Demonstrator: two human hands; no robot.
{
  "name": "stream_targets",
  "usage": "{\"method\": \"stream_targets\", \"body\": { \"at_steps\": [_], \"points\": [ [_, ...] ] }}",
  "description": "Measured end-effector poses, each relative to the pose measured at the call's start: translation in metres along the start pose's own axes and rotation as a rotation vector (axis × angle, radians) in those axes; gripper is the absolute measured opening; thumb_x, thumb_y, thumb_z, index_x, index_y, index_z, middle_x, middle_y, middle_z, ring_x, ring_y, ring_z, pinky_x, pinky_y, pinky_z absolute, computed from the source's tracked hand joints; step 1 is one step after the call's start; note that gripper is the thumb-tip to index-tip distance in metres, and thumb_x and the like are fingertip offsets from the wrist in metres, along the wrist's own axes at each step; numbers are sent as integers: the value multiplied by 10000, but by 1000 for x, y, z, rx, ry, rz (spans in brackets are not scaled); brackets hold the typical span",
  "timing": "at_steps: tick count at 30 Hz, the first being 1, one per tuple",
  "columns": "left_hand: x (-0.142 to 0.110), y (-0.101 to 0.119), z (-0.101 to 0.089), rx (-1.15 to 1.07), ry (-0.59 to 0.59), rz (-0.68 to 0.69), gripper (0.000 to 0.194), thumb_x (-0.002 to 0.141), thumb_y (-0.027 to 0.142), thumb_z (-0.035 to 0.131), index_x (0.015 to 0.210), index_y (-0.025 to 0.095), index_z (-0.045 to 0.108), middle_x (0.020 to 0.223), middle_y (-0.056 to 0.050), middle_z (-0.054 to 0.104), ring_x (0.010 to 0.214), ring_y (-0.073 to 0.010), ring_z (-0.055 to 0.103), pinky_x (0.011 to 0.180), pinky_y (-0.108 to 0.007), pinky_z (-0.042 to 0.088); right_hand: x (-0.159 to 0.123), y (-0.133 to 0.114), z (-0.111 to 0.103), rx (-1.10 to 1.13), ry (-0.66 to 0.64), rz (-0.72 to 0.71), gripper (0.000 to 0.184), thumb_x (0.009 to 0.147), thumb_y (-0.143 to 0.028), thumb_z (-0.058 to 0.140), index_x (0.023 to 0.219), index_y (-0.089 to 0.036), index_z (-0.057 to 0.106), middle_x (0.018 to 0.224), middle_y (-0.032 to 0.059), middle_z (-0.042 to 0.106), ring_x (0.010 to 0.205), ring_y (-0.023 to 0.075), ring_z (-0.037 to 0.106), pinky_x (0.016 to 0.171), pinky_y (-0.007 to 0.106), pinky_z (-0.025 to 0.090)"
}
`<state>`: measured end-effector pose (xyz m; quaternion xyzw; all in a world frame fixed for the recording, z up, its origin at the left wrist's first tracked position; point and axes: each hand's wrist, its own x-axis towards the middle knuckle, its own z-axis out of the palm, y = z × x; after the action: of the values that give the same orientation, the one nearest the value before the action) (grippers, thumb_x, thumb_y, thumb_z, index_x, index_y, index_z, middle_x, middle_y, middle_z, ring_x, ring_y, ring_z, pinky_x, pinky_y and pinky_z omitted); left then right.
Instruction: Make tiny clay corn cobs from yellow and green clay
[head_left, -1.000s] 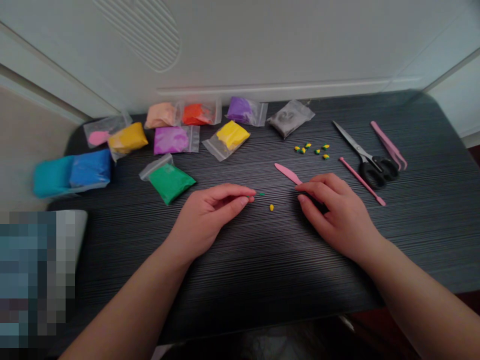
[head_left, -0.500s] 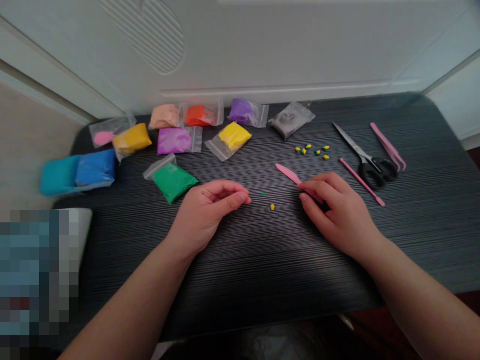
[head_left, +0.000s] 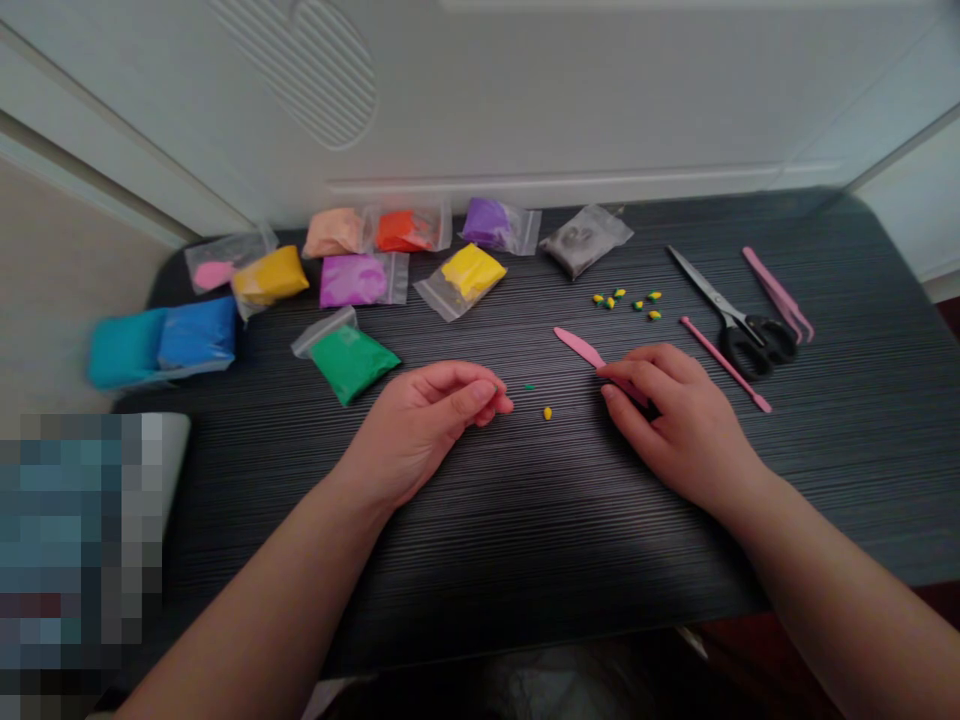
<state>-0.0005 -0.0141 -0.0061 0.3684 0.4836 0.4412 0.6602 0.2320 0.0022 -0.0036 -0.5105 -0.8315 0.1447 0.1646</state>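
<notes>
My left hand (head_left: 435,425) is closed in a pinch above the table, thumb pressed to the fingertips. Whatever sits between them is too small to make out. Just right of these fingertips lies a thin green clay sliver (head_left: 529,387), with a small yellow clay piece (head_left: 547,413) below it. My right hand (head_left: 671,425) rests on the table, its fingers curled over the handle of a pink plastic modelling knife (head_left: 577,346). The blade lies flat, pointing away to the upper left. Beyond it are several small yellow-and-green clay pieces (head_left: 610,302).
Black-handled scissors (head_left: 739,320), a pink stick tool (head_left: 724,362) and pink tweezers (head_left: 776,290) lie at the right. A green clay bag (head_left: 352,362), a yellow clay bag (head_left: 474,270) and several others line the back and left. A white panel (head_left: 600,90) rises behind the dark table (head_left: 495,570).
My left fingertips have drawn back from the green sliver, which stays on the table, and their pinch has shifted. My right hand has stayed at the knife. The view has shifted slightly.
</notes>
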Motion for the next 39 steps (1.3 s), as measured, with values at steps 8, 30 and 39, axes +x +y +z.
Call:
{"method": "stream_targets", "body": {
  "at_steps": [8,30,39],
  "points": [
    [0,0,-3,-75,-58,-21,61,673,190,678,711,168,635,663,3,610,620,-81,538,599,-206,446,1,1,0,6,-6,-4,223,811,-254,480,1002,-195,579,956,73,561,894,216,533,787,396,423],
    [-10,-9,17,1160,-364,663,112,798,263,543,814,188,624,842,-17,624,856,-147,494,844,-306,385,0,2,1,-6,9,1,220,814,-255,476,1000,-189,574,956,71,555,892,211,525,803,387,417],
    [-7,-15,12,1332,-313,729,152,795,316,543,846,192,614,882,-21,609,874,-171,485,820,-336,395,-5,-4,-4,39,65,-114,186,798,-210,512,968,-194,584,919,56,583,860,183,536,760,354,412]
  ]
}}
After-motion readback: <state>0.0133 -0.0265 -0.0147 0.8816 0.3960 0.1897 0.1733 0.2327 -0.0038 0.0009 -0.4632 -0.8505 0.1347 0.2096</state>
